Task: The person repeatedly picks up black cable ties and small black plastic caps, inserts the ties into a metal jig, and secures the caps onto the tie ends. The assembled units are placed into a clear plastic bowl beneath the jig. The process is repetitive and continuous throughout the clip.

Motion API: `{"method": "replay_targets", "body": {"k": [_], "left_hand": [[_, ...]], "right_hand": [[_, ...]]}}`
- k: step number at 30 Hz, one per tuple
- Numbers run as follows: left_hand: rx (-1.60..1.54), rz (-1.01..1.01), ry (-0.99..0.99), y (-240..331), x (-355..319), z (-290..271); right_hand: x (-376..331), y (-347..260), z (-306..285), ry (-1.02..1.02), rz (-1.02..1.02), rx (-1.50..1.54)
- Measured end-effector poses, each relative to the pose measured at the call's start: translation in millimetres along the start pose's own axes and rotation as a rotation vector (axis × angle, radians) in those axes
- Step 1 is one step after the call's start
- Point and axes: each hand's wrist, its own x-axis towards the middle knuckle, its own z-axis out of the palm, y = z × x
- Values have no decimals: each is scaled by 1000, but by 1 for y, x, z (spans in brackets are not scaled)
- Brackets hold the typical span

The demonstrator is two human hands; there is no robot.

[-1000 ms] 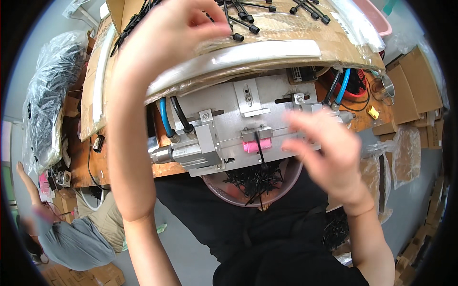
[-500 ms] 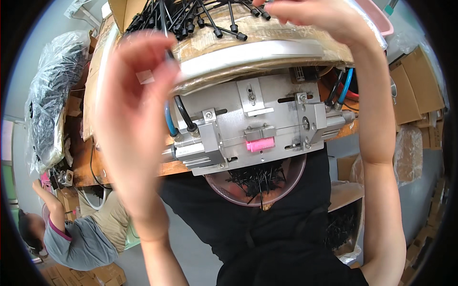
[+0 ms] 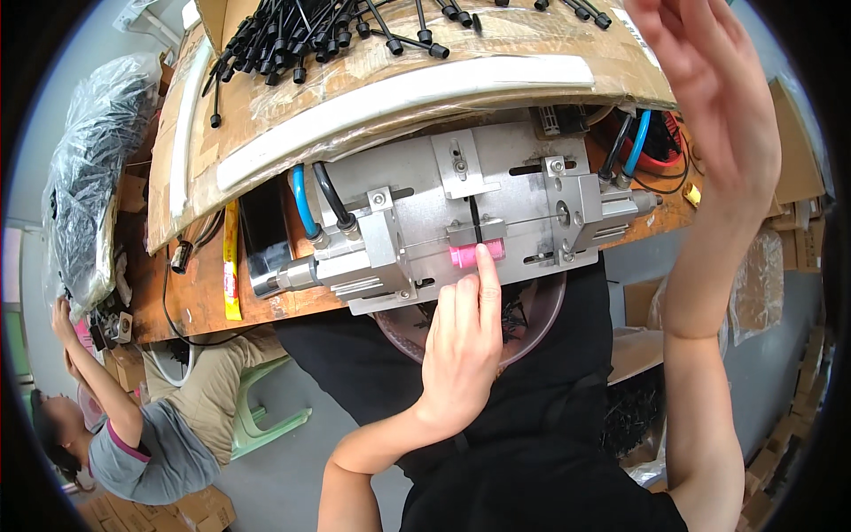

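Observation:
A grey metal fixture point(image 3: 417, 222) with air cylinders on both sides is mounted at the bench's near edge. A thin black piece point(image 3: 474, 220) stands in its middle slot above a pink part point(image 3: 463, 256). My left hand point(image 3: 461, 341) is just below it, index fingertip touching the pink part and the other fingers loosely bent, holding nothing. My right hand point(image 3: 709, 97) is raised at the upper right with its fingers spread and nothing in it, beside a pile of black plug-ended cable pieces point(image 3: 328, 31) on cardboard point(image 3: 292, 115).
A clear bowl point(image 3: 532, 332) with black pieces sits under the fixture. Blue and black hoses point(image 3: 306, 204) run to the cylinders. Another person point(image 3: 133, 434) sits at lower left beside a green stool point(image 3: 266, 408). A plastic bag point(image 3: 84, 195) lies left; cardboard boxes point(image 3: 789, 151) stand right.
My left hand came down from the cable pile to the fixture and now touches the pink part. My right hand rose from the fixture to the upper right.

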Motion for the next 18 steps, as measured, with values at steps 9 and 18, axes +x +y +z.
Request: {"method": "replay_targets", "body": {"k": [9,18], "left_hand": [[5,5,-80,-7,2,-17],[43,51,395,-62,170,-92]], "right_hand": [[-142,15,39,-254,-94,-613],[-198,63,62,-395,-33,-753]]}}
